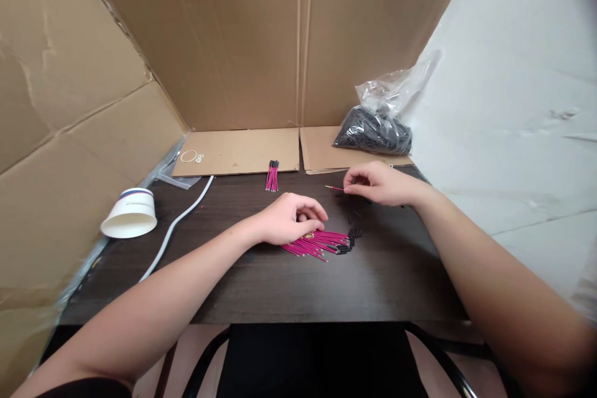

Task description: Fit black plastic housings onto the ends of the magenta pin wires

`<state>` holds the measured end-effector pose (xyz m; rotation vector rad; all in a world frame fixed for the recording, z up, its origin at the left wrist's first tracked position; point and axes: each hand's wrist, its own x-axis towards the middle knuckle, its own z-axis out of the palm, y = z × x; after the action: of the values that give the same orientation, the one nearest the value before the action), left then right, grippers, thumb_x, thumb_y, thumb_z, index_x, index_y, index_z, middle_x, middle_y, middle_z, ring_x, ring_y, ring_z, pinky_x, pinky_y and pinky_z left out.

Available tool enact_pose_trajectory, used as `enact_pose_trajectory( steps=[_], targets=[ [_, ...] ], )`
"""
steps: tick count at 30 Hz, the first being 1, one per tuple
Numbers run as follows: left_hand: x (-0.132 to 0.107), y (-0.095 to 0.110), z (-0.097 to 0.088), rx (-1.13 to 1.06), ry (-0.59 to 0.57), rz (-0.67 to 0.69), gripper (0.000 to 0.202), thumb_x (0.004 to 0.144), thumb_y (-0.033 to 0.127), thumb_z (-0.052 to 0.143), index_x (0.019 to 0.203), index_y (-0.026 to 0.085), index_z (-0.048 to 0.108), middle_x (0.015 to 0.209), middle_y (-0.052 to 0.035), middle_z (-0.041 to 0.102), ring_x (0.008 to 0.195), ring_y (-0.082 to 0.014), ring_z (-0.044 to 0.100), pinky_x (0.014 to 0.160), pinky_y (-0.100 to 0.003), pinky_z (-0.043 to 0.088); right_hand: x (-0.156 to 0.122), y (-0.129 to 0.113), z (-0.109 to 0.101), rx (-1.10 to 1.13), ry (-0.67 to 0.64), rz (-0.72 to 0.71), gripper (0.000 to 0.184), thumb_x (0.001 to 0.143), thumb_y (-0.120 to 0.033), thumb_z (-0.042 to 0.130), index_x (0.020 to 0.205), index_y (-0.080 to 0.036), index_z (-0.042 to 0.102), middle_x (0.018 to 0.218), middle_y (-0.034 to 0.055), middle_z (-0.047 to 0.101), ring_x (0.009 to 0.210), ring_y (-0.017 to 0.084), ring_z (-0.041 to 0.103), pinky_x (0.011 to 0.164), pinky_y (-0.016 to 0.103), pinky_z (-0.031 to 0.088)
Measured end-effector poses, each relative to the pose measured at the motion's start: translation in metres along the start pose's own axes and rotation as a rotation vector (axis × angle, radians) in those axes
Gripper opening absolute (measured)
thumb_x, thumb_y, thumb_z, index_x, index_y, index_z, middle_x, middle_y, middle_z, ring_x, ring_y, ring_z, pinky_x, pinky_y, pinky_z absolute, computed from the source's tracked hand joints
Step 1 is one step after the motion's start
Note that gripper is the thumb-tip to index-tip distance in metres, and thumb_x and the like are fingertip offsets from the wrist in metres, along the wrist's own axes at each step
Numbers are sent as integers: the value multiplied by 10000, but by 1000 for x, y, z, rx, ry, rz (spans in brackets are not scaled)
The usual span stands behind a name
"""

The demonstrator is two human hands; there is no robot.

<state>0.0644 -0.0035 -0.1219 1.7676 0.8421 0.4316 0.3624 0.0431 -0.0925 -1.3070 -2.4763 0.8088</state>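
My left hand [291,219] rests on the dark table [261,280] with fingers curled over the near end of a loose pile of pink wires [321,242] with black tips. My right hand [380,183] is farther back and to the right, pinching a single pink wire [334,188] whose gold tip points left. Small black sleeves [355,217] lie scattered on the table between the two hands. A tidy bundle of pink wires [272,175] lies apart at the back of the table.
Cardboard walls enclose the back and left. A clear bag of black parts [375,127] sits back right. A paper cup [130,213] lies on its side at left beside a white cable [175,224]. White rubber bands [191,157] lie on a cardboard flap. A chair edge shows below.
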Motion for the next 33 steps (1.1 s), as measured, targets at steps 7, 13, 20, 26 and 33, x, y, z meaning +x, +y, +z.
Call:
enact_pose_trajectory(
  steps=[7,13,20,26,33],
  targets=[
    [7,-5,-2,100,171,-12,145,949,288,721,983,167,794,896,-90,819,757,-176,712,696,-314,548,10,9,16,-157,88,-170,180,1058,-272,651,930,-181,738,961,81,752,862,212,647,824,350,459],
    [9,-7,-3,113,198,-31,127,938,273,725,965,172,797,867,-75,810,750,-175,708,689,-311,550,12,11,29,-230,45,-169,154,1063,-222,599,940,-181,681,1019,102,716,904,231,625,846,362,468],
    [15,-10,-4,-48,317,-121,81,915,203,779,974,147,775,868,-62,786,701,-131,663,675,-277,535,12,0,40,-162,139,-146,157,1088,-235,532,943,-209,586,1014,113,692,930,254,611,872,375,463],
    [15,-5,-4,-235,282,-76,243,963,329,787,1113,138,785,979,-92,819,593,-86,547,556,-243,446,12,-34,55,175,239,-165,181,1112,-306,498,971,-222,572,948,61,695,846,208,596,806,333,464],
    [16,-8,-7,-268,235,-43,342,1003,467,745,1074,137,798,993,-111,838,552,-79,531,487,-227,396,12,-47,74,394,284,-173,263,1120,-402,559,935,-217,586,867,35,717,761,170,587,758,323,472]
  ],
)
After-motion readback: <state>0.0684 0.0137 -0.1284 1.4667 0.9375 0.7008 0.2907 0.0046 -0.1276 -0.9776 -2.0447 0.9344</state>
